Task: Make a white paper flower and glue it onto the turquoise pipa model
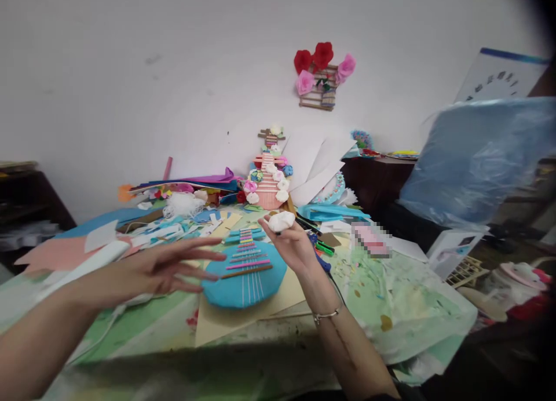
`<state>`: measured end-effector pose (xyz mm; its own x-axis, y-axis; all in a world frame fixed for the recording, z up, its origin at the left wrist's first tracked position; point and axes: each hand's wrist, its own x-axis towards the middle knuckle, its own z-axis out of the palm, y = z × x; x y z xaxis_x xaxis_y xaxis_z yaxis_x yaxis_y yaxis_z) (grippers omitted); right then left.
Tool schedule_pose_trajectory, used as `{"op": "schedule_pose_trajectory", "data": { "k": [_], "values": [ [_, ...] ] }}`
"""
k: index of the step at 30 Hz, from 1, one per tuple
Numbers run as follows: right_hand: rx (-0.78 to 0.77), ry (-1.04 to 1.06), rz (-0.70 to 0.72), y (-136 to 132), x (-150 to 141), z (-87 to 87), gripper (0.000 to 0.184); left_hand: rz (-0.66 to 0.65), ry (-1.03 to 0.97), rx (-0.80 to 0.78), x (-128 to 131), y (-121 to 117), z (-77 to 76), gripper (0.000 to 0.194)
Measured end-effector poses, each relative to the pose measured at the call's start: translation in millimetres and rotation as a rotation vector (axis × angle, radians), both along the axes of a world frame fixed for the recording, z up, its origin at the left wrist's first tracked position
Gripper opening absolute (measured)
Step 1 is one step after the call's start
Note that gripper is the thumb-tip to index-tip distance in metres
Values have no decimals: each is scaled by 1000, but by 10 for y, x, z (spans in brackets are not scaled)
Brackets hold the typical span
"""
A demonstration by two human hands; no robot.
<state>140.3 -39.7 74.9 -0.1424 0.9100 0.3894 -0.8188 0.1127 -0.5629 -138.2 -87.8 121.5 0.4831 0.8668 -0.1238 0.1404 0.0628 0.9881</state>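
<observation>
Head view: left hand (pixel 167 268) splayed; right hand (pixel 293 245) holds white piece (pixel 281 221).

Held flower (pixel 281 221) is showing white; guitar (pixel 245 285) is showing blue, pink and brown stripes; table (pixel 408 296) is showing green.

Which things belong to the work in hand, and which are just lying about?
Apparently in use:
white crumpled piece, in right hand
blue stringed craft, nearest open left hand
beige sheet under it

Apparently lying about:
green marker
white shreds
pink flowered craft behind
</observation>
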Motion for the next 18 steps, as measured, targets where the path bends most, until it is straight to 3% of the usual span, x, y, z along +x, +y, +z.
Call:
{"op": "schedule_pose_trajectory", "data": {
  "k": [1, 4, 7, 11, 18],
  "values": [
    [12, -9, -7, -21, -10, 1, 39, -113, -50, -10, 137, 33, 77, 63],
    [-7, -41, 18, -75, -93, -18, 28, -266, -196, -84, 391, 75, 148, 66],
    [-82, -62, 57, -108, -256, -52, 22, -269, -310, -51, 458, 82, 87, 66],
    [-203, -55, 42, -117, -516, -97, 27, -245, -326, -23, 471, 79, 35, 61],
    [-305, -212, -220, -56, -775, -115, 38, -192, -225, -4, 521, 54, -55, 52]
  ]
}}
